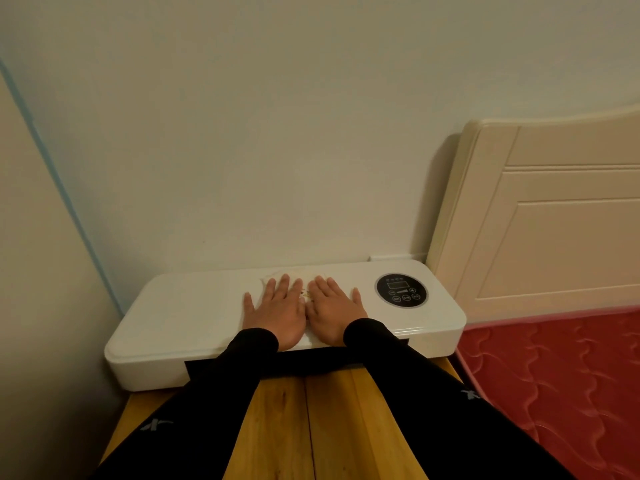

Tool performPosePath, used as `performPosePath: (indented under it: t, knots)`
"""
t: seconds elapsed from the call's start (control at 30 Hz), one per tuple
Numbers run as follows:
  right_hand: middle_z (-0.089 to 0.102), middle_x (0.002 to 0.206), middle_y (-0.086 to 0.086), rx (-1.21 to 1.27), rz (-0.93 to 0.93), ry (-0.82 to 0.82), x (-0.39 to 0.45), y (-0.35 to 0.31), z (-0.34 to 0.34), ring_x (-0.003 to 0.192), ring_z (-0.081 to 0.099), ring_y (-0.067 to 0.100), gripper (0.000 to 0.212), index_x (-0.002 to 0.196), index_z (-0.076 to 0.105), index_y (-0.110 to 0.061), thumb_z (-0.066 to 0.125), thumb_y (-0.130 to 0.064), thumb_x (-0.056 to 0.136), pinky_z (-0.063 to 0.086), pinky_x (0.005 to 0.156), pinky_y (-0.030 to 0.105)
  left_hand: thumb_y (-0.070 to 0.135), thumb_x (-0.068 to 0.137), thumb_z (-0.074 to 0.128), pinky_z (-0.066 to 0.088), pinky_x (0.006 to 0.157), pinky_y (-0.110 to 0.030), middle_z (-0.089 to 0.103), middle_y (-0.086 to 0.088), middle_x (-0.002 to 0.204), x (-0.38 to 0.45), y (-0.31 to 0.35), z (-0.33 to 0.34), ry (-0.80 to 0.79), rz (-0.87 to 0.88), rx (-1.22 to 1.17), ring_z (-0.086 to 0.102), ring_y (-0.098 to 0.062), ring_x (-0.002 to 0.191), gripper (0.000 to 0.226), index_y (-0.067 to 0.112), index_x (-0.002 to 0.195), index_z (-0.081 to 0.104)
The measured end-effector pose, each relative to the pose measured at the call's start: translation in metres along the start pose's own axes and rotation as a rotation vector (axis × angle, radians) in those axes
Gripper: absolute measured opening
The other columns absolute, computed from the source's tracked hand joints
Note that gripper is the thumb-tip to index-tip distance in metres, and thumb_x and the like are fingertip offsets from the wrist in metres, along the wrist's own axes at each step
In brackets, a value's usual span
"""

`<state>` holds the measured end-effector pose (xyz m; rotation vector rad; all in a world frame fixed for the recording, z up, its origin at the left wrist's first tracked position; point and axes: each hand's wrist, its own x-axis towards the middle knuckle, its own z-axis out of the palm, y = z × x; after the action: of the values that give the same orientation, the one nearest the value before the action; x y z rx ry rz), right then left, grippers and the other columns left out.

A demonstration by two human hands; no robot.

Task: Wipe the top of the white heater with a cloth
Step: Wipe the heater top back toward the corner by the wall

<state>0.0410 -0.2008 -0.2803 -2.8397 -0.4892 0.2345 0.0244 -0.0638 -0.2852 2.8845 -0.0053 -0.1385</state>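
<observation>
left hand (273, 311), right hand (334, 310) flat on cloth (294, 276) | atop heater (180, 306)

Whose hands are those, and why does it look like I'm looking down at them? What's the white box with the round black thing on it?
The picture comes from a camera worn on a person's head, so you see what they see when they look down. Those are their own two hands, with black sleeves. The left hand and the right hand lie flat, side by side, fingers straight, pressing on a pale cloth that peeks out past the fingertips. The cloth lies on the white box, which is a heater. The round black thing is its control panel, with little buttons. The heater stands on a wooden table, against the wall. On the right is a bed with a red cover.
</observation>
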Motion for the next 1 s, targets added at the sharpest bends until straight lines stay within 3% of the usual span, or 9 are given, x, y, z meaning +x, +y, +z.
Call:
performPosePath:
  t: [0.17,0.33,0.57,1.0]
  knots:
    - [-0.008,0.168,-0.001,0.055,0.018,0.086,-0.005,0.016,-0.016,0.155,-0.007,0.023,0.062,0.161,0.003,-0.016,0.019,-0.042,0.107,0.005,0.122,0.054,0.046,0.104,0.009,-0.005,0.121,-0.052,-0.015,0.007,0.165,-0.002,-0.017,-0.016,0.046,0.013,-0.132,-0.014,-0.017,0.152,0.056,0.037,0.157,-0.007]
    - [-0.003,0.169,0.003,0.017,0.106,0.091,-0.014,0.055,-0.023,0.155,-0.004,0.027,0.062,0.160,0.005,-0.015,0.019,-0.043,0.107,0.005,0.123,0.051,0.043,0.105,0.010,-0.001,0.123,-0.050,-0.011,0.004,0.166,-0.014,-0.061,-0.021,0.145,-0.083,-0.074,-0.010,-0.019,0.153,0.056,0.031,0.158,-0.004]
    - [0.004,0.169,0.004,-0.043,0.170,0.065,-0.019,0.079,-0.016,0.154,0.001,0.032,0.062,0.160,0.010,-0.015,0.015,-0.044,0.105,0.006,0.124,0.050,0.042,0.104,0.008,-0.001,0.123,-0.049,-0.008,0.004,0.167,-0.023,-0.077,-0.016,0.076,-0.136,-0.006,-0.006,-0.018,0.153,0.057,0.028,0.159,-0.001]
    - [0.008,0.169,0.003,-0.063,0.177,0.127,-0.020,0.079,-0.008,0.154,0.005,0.031,0.061,0.159,0.013,-0.016,0.013,-0.043,0.104,0.007,0.124,0.048,0.041,0.104,0.009,0.003,0.123,-0.050,-0.002,0.006,0.167,-0.024,-0.075,-0.013,0.105,-0.147,0.043,0.001,-0.019,0.154,0.057,0.027,0.159,0.006]
